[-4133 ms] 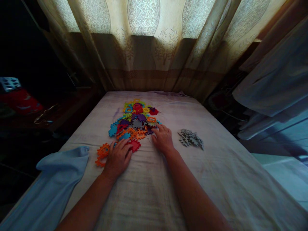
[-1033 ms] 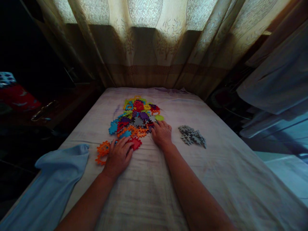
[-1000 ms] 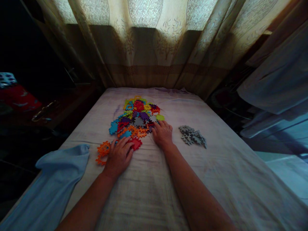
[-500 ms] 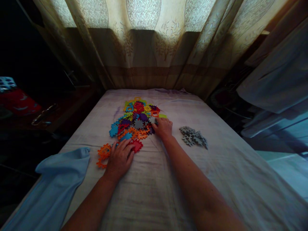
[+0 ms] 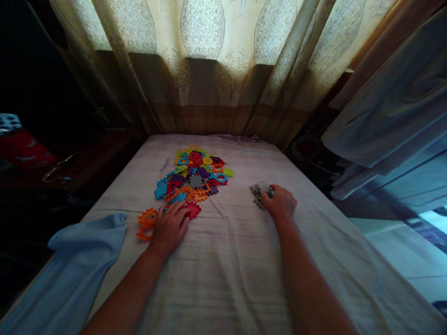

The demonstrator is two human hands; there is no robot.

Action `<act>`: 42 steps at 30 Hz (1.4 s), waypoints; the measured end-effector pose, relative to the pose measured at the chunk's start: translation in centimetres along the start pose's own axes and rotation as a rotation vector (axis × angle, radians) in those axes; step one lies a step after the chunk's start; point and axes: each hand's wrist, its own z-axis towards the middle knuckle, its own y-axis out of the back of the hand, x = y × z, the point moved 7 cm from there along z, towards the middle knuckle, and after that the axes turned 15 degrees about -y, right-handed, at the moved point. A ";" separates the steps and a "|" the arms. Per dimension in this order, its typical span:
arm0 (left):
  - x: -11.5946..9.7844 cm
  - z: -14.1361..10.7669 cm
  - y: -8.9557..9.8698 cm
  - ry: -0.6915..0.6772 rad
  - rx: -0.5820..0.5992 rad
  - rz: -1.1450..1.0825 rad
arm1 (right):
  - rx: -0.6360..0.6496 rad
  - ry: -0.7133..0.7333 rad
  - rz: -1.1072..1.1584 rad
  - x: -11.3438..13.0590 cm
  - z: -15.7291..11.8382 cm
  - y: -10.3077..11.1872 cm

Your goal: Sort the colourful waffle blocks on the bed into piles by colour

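My left hand [image 5: 170,228] lies open with its fingers spread over several toothed plastic pieces at the near side of the heap. Beside it are orange pieces [image 5: 146,223] on the left and a red piece [image 5: 193,210] on the right. My right hand [image 5: 280,203] is at the grey pile [image 5: 257,199], its fingers closed on a light grey toothed piece [image 5: 266,187] above the pile. Between the hands and farther back lies the mixed heap of coloured gear-shaped pieces [image 5: 196,160], with a grey piece [image 5: 196,181] on it.
A pale sheet [image 5: 216,279] covers the bed-like surface. Light blue cloth [image 5: 85,251] lies at the left edge. Curtains [image 5: 202,93] hang at the far end. Clothes [image 5: 391,111] hang on the right, and a red item [image 5: 24,148] stands at the far left.
My right hand has moved right from the coloured heap to the grey pile, carrying a grey piece. My left hand rests in the same place. The view has shifted slightly.
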 end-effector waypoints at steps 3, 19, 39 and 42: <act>0.1 0.0 0.0 0.003 -0.007 -0.008 | 0.010 -0.060 -0.019 -1.9 0.1 -0.2; -0.1 0.0 0.0 0.017 -0.013 -0.049 | 0.284 0.585 0.095 16.4 -9.5 -3.4; -0.1 -0.2 0.0 0.038 0.000 -0.065 | 0.334 0.205 0.498 15.1 -6.7 -4.1; -0.1 -0.1 -0.1 0.027 -0.002 -0.068 | 0.286 0.146 0.544 10.8 -4.0 -2.5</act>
